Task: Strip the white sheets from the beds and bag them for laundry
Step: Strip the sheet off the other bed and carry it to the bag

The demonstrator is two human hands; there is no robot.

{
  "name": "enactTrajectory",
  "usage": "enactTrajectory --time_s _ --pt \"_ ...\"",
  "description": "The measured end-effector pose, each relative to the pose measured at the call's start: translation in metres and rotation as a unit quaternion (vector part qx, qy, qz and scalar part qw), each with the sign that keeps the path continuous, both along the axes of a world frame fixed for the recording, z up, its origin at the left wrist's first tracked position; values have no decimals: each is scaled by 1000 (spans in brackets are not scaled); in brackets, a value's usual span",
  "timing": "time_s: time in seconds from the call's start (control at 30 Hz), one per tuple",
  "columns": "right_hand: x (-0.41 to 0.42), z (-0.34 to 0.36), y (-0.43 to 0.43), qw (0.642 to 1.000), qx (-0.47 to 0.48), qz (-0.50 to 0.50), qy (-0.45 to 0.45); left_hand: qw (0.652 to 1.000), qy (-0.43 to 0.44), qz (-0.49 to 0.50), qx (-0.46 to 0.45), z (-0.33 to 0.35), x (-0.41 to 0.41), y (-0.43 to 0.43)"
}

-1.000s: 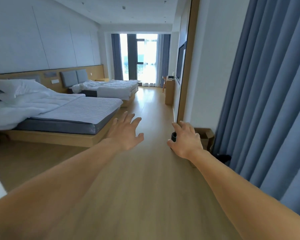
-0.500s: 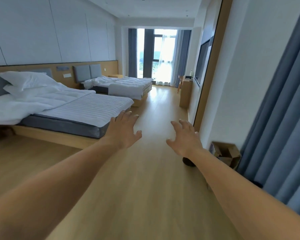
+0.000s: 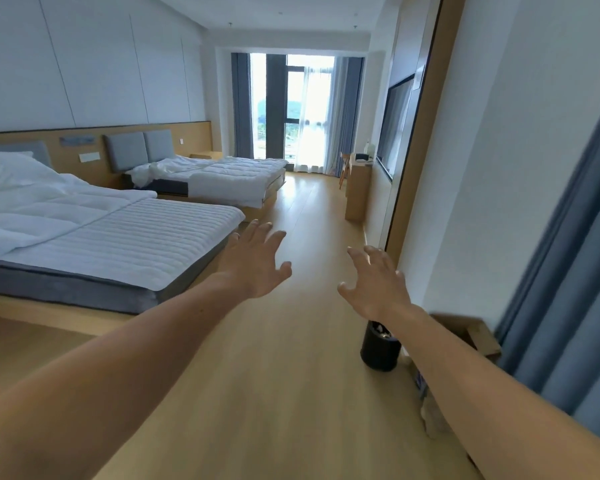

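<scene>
Approach step, I judge; left hand [image 3: 257, 265] and right hand [image 3: 378, 282] hover empty, fingers spread; next, reach the near bed [image 3: 118, 244] and grip its white bedding [image 3: 49, 209].

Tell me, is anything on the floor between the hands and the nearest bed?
Nothing visible is. Bare wooden floor lies between both open hands, left and right, and the near bed. The black bin stands off right, by the wall.

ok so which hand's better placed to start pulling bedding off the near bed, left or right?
Left, probably. The left hand is open, empty and hangs by the foot corner of the near bed. The right hand, also open and empty, is over the floor on the wall side, above the black bin.
</scene>
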State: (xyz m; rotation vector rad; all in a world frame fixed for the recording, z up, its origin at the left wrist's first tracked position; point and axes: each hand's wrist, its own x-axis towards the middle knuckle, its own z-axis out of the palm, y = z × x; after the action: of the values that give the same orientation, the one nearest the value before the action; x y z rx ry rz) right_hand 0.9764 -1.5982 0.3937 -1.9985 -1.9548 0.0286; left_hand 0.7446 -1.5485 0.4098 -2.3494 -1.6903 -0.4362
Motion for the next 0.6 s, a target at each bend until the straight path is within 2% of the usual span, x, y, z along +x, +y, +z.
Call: enactTrajectory --time_s 0.33,0.6 --pt "60 18 240 999 13 49 -6 998 -49 41 3 16 60 213" --pt "61 7 445 996 11 84 -6 996 -46 76 8 7 63 405"
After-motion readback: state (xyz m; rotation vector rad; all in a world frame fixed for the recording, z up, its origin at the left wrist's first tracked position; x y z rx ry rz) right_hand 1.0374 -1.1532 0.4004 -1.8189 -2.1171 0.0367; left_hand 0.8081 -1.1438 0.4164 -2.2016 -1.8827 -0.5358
